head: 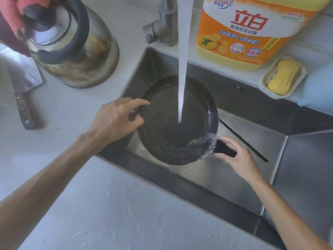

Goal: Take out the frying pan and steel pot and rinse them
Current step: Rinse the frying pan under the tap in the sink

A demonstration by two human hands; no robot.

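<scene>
A pale countertop (111, 204) wraps a steel sink (281, 177) where I'm working, and the frying pan (173, 127) sits tipped inside the basin directly under the running stream of water (182, 78), so it fills and spills over the lower edge. My right hand (234, 156) is wrapped around the pan's black handle to keep that tilt, while my left hand (115, 120), fingers loosely curled, steadies the rim. The steel pot (75, 49) waits on the counter by the faucet (165, 24), and I judge it comes next.
</scene>
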